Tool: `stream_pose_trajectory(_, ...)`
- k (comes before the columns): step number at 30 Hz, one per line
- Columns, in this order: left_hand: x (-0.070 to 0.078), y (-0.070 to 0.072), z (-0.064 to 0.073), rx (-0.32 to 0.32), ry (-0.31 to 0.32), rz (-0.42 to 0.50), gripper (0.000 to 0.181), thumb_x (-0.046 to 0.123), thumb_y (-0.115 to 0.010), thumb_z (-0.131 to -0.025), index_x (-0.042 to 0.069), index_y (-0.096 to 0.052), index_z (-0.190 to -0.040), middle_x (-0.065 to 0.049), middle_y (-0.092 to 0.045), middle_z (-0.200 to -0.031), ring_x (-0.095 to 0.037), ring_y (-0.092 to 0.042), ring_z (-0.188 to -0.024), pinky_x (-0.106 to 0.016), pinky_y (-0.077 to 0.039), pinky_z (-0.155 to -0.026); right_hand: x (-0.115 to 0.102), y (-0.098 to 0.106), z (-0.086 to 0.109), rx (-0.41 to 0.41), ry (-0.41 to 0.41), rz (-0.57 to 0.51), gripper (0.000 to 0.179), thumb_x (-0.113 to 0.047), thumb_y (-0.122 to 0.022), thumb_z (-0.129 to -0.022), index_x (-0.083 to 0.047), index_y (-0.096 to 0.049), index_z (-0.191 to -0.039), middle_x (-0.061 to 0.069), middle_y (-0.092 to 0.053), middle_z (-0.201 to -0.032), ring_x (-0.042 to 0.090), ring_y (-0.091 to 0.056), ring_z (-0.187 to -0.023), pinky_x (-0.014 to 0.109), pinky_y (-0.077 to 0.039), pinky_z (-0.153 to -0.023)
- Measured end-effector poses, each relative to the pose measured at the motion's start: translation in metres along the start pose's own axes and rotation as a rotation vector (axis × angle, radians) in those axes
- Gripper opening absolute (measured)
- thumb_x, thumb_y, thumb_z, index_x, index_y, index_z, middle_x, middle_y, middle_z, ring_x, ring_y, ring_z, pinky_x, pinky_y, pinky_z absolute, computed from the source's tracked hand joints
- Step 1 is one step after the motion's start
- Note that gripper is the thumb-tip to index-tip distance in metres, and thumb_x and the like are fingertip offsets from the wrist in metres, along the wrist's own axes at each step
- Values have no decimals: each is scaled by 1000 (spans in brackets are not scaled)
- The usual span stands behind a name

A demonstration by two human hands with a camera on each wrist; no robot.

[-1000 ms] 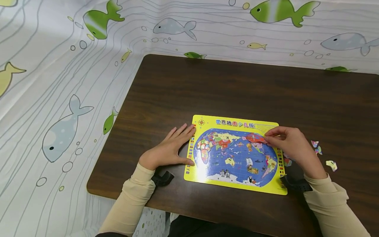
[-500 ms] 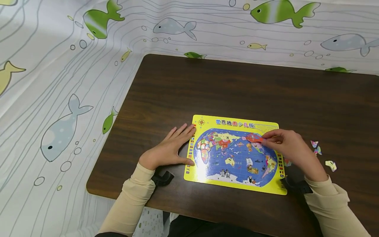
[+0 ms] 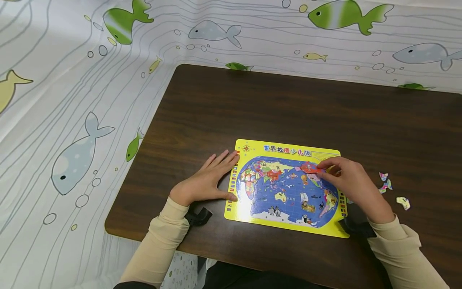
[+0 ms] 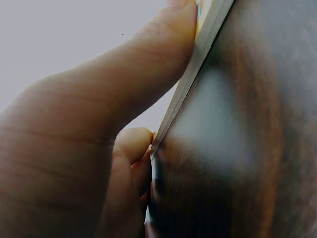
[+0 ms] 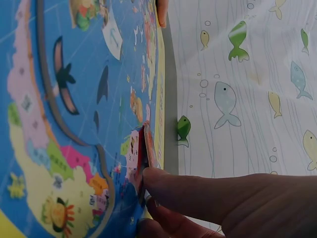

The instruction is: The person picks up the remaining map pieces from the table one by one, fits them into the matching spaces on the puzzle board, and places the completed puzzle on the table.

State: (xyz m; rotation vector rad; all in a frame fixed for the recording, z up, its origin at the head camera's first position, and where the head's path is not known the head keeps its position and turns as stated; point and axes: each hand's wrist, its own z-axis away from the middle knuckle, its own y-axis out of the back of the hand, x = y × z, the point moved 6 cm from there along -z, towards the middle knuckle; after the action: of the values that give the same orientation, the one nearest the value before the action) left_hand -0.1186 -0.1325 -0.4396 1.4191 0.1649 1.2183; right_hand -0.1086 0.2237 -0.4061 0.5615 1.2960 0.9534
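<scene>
A yellow-bordered world map puzzle board (image 3: pixel 231 212) lies flat on the dark table. My left hand (image 3: pixel 203 184) rests at its left side, fingers spread, with fingertips and thumb on the border; in the left wrist view the thumb (image 4: pixel 153 54) lies against the board's edge. Over the upper right of the map, my right hand (image 3: pixel 350 178) pinches a red puzzle piece (image 3: pixel 308 167) between thumb and fingers. The right wrist view shows that piece (image 5: pixel 150 144) tilted, its near edge raised above the map surface. Part of it is hidden behind the fingertips.
Loose puzzle pieces (image 3: pixel 403 202) lie on the wooden table (image 3: pixel 288 108) to the right of the board. Black wrist mounts (image 3: pixel 198 217) sit by both wrists. A white cloth with printed fish (image 3: pixel 213 52) hangs behind and left of the table.
My right hand has shifted slightly left over the board, still pinching the red puzzle piece. The left hand has stayed in place.
</scene>
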Motion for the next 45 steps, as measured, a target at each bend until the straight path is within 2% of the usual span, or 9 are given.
stream_pose_trajectory(6, 0, 1, 0, -1, -1, -1, 119, 64, -78, -83, 21, -8, -169, 5, -3, -178, -24, 2, -166, -53, 3, -134, 0, -2, -1, 13, 25, 9, 29, -15, -79, -94, -2, -74, -119, 21, -71, -113, 29, -64, -92, 27, -55, -72)
stream_pose_trajectory(10, 0, 0, 0, -5, 3, -2, 119, 64, -78, -83, 21, -8, -169, 6, -3, -177, -23, 3, -166, -53, 3, -134, -1, -3, -1, 14, 44, 20, 28, -14, -81, -92, -3, -75, -118, 19, -71, -111, 27, -62, -90, 21, -52, -69)
stream_pose_trajectory(22, 1, 0, 0, -5, 4, 4, 119, 64, -77, -83, 22, -8, -169, 6, -2, -177, -23, 3, -166, -52, 4, -134, -5, -7, -3, 48, 90, 16, 24, -10, -81, -91, -3, -77, -114, 16, -72, -107, 24, -60, -84, 19, -49, -66)
stream_pose_trajectory(29, 0, -1, 0, -6, 7, 0, 118, 65, -76, -83, 22, -7, -169, 7, -3, -177, -22, 3, -166, -52, 4, -134, -12, -12, -4, 92, 171, 17, 18, -7, -81, -90, -6, -79, -108, 10, -74, -99, 19, -58, -79, 19, -48, -64)
stream_pose_trajectory(36, -1, -1, 0, -10, 19, 18, 119, 63, -78, -82, 22, -8, -169, 6, -4, -177, -24, 3, -166, -53, 4, -133, -16, -14, -3, 106, 215, 37, 15, -5, -80, -90, -11, -79, -104, 6, -75, -100, 18, -59, -80, 20, -51, -68)
stream_pose_trajectory(45, 0, -1, -3, -10, 10, 20, 120, 62, -80, -81, 22, -8, -169, 7, -3, -177, -24, 3, -166, -54, 4, -133, -13, -9, 1, 116, 212, 29, 17, -5, -78, -92, -11, -80, -108, 8, -77, -105, 19, -64, -84, 19, -53, -71)
